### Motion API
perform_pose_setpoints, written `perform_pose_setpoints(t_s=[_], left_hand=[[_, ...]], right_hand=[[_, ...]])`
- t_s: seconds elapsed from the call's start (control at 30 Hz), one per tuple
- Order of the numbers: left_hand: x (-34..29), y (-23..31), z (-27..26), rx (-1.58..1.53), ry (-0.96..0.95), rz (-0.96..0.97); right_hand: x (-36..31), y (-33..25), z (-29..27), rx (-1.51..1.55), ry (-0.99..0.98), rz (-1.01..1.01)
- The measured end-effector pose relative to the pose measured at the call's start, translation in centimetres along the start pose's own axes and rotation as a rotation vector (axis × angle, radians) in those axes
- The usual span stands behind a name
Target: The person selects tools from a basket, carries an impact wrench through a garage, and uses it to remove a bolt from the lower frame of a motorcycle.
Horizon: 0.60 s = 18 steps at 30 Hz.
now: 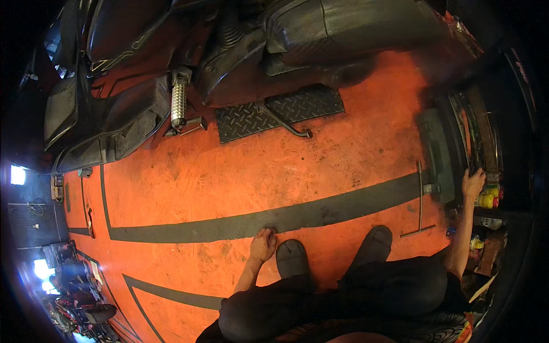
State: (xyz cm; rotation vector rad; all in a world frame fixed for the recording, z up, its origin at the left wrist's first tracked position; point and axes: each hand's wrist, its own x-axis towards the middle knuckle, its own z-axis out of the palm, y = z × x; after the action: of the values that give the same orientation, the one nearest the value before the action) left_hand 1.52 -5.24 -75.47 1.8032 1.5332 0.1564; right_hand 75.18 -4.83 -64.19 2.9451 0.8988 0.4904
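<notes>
My left hand (263, 244) hangs over the orange floor beside my left shoe (292, 258), its fingers curled in; whatever may be inside them is hidden. Off to the right, my right hand (473, 183) reaches to a dark shelf rack (492, 137), with its fingertips apart at long thin items lying there. No object shows clearly in its fingers. Just below that hand are yellow and red round containers (489, 198). A T-shaped metal bar tool (420, 197) lies on the floor left of my right forearm.
A dark scooter (240, 63) fills the far side, with a silver spring shock absorber (179, 102) and a stand (286, 123) over a black tread plate (234, 123). A dark stripe (229, 227) crosses the floor. Motorcycle parts (86, 303) crowd the lower left.
</notes>
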Motion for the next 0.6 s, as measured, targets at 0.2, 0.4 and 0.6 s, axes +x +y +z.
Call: perform_pose_setpoints(t_s=[0.2,0.4,0.6], left_hand=[[0.3,-0.4,1.6,-0.028,0.103,0.075],[0.4,2.0,1.2,-0.111,0.095,0.052],[-0.5,-1.4,2.3,-0.169,0.078,0.029]], right_hand=[[-0.7,-2.9,-1.3,0.02,0.163,-0.21],[-2.3,-6.8,0.3,0.25,-0.323,-0.427],[-2.1,-8.6,1.2,0.272,-0.049,-0.347]])
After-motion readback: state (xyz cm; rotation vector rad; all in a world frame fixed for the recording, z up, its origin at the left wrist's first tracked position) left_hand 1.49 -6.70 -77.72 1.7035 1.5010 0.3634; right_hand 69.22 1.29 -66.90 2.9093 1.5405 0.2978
